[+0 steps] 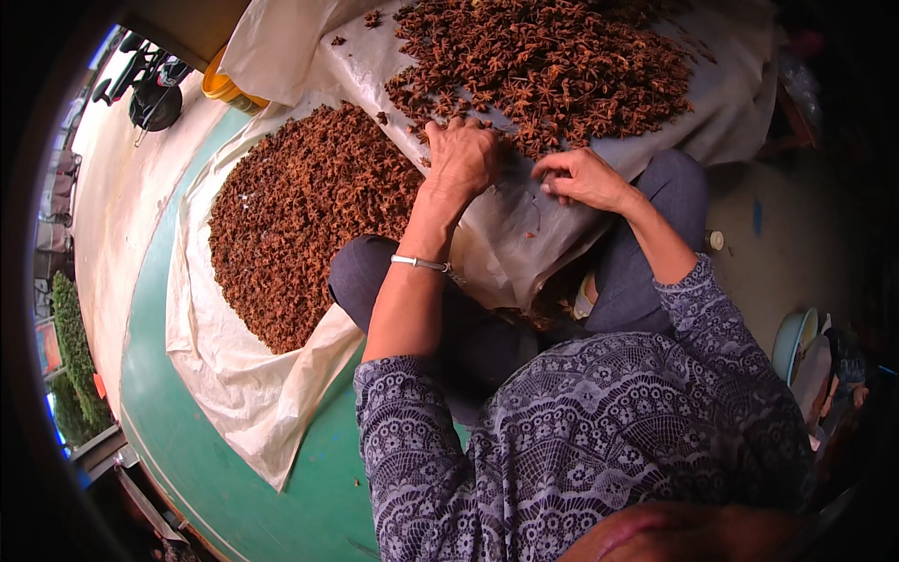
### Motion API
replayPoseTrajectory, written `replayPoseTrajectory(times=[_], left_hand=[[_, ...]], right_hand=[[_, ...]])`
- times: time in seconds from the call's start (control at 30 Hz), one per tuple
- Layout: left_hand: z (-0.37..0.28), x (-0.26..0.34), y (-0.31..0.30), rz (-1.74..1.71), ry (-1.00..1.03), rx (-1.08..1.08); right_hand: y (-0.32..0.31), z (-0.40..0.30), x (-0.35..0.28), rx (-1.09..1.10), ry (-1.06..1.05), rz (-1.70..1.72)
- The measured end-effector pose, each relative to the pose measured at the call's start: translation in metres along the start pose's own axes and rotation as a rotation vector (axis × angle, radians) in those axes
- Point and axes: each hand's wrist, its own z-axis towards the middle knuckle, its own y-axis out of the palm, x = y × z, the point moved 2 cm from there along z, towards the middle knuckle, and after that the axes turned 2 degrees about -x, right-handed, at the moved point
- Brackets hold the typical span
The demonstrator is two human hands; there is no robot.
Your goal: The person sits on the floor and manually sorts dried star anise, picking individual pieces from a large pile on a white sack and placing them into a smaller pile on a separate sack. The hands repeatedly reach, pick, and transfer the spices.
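Note:
A large heap of dried star anise (555,63) lies on a pale plastic sheet (491,239) spread over a raised surface. At the heap's near edge, my left hand (463,151), with a silver bangle on its wrist, rests back up with curled fingers among some pieces; what lies under its fingers is hidden. My right hand (572,179) hovers to the right over the sheet, a little blurred, its fingers bent; whether it holds anything small does not show. A second heap of star anise (316,218) lies lower, on a white cloth (232,393), left of my knee.
Beneath the white cloth is a green floor (323,449). A yellow bucket (228,84) stands at the upper left, beyond the lower heap. On the right are a small pale cylindrical object (715,240) and a light blue basin (790,344). My bent legs flank the hanging sheet.

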Motion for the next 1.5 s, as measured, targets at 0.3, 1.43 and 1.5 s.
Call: replayPoseTrajectory(times=[0.3,1.43,1.5], left_hand=[[0.004,-0.010,-0.013,-0.144,-0.044,0.081],[0.026,0.023,0.005,0.010,0.071,0.229],[0.021,0.025,-0.004,-0.098,0.098,0.278]], right_hand=[[0.005,0.065,-0.013,0.430,-0.488,-0.515],[-0.013,0.019,-0.018,0.566,-0.432,-0.679],[-0.013,0.029,-0.017,0.524,-0.444,-0.728]])
